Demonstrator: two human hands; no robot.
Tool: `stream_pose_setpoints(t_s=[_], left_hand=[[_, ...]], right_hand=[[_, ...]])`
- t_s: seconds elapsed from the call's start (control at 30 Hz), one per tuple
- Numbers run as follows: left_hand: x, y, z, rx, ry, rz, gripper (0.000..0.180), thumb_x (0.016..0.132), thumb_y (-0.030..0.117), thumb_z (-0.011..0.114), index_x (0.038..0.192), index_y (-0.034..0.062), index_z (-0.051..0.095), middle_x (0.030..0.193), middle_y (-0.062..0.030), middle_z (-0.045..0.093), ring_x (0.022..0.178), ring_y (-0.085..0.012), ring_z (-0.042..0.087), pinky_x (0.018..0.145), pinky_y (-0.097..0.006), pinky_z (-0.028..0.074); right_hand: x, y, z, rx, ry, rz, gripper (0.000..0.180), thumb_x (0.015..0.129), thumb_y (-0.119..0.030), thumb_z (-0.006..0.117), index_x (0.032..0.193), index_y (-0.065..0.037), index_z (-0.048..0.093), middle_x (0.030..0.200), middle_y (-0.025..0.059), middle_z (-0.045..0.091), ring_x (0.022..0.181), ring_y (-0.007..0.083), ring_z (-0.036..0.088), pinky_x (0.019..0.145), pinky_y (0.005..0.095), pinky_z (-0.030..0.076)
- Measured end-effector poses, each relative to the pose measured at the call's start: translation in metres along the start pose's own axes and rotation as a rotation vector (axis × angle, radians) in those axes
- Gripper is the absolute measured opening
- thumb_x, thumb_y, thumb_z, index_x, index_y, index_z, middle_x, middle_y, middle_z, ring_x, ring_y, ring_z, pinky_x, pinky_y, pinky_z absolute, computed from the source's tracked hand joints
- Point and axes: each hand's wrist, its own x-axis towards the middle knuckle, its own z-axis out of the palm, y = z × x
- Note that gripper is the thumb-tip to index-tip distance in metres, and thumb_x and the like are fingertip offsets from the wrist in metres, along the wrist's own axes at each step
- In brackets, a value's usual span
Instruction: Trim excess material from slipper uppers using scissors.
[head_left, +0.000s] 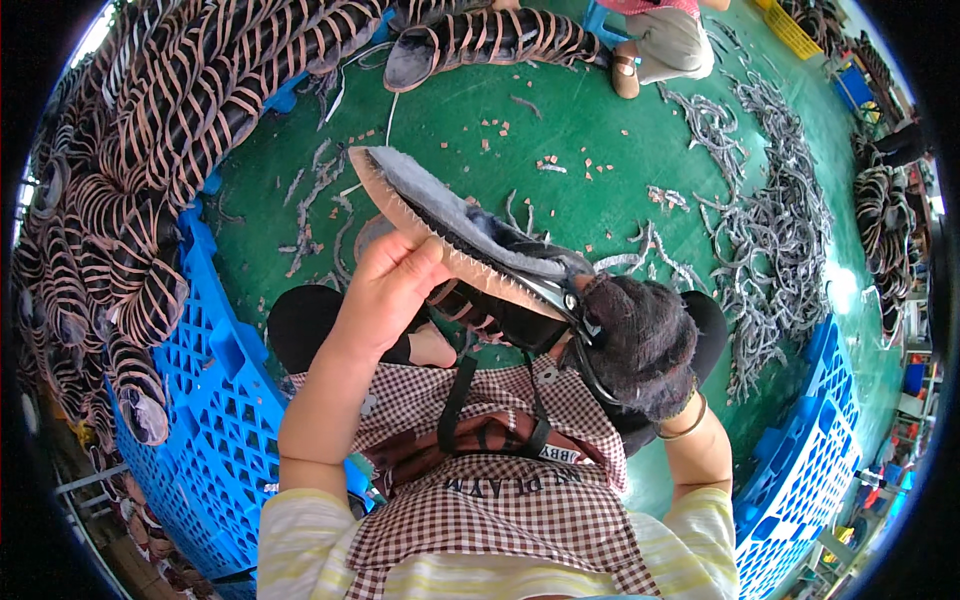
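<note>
My bare left hand (pixel 390 285) pinches the tan sole edge of a slipper (pixel 430 195) with grey fleece lining and a line of light stitches along its rim. The slipper is tilted, its far end pointing up and left. A dark knitted glove covers my right hand (pixel 645 345), which is closed around a pair of scissors (pixel 571 302). The scissors are at the slipper's near right end, touching or almost touching its edge; the glove hides part of the handles. Below the slipper, my lap is covered by a brown checked apron (pixel 520 500).
Long nested rows of black slippers with tan soles (pixel 200 120) are heaped on the left, by a blue plastic pallet (pixel 215 400). Another blue pallet (pixel 800 470) stands at right. Grey fleece trimmings (pixel 770 230) litter the green floor (pixel 450 120). A seated person's leg (pixel 675 45) shows at the top.
</note>
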Motion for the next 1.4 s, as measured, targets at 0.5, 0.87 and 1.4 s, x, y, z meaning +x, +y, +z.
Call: stream_pose_setpoints(t_s=[0.5, 0.87, 1.4], left_hand=[[0.008, 0.001, 0.015, 0.618, -0.198, -0.215, 0.021, 0.087, 0.014, 0.05, 0.091, -0.0036, 0.06, 0.077, 0.0019, 0.058, 0.07, -0.004, 0.05, 0.062, -0.021, 0.042], [0.006, -0.019, -0.003, 0.745, -0.271, -0.289, 0.024, 0.088, 0.02, 0.05, 0.084, -0.0019, 0.058, 0.071, -0.0051, 0.06, 0.064, -0.0059, 0.054, 0.057, -0.022, 0.044], [0.021, -0.003, -0.01, 0.093, -0.056, -0.188, 0.021, 0.087, 0.01, 0.042, 0.097, -0.0044, 0.055, 0.092, -0.0116, 0.061, 0.082, -0.0193, 0.061, 0.076, -0.034, 0.05]], right_hand=[[0.009, -0.007, 0.007, -0.039, 0.048, -0.008, 0.059, 0.054, -0.038, 0.075, 0.098, -0.003, 0.057, 0.069, 0.0102, 0.057, 0.061, 0.0294, 0.056, 0.054, 0.037, 0.044], [0.0, -0.011, 0.021, 0.063, -0.044, 0.185, 0.047, 0.057, -0.034, 0.074, 0.092, -0.007, 0.059, 0.066, 0.01, 0.057, 0.058, 0.0323, 0.057, 0.051, 0.0384, 0.044], [-0.011, -0.005, 0.028, 0.032, 0.05, 0.136, 0.052, 0.055, -0.035, 0.074, 0.094, -0.006, 0.058, 0.067, 0.0099, 0.057, 0.062, 0.0298, 0.058, 0.053, 0.0372, 0.045]])
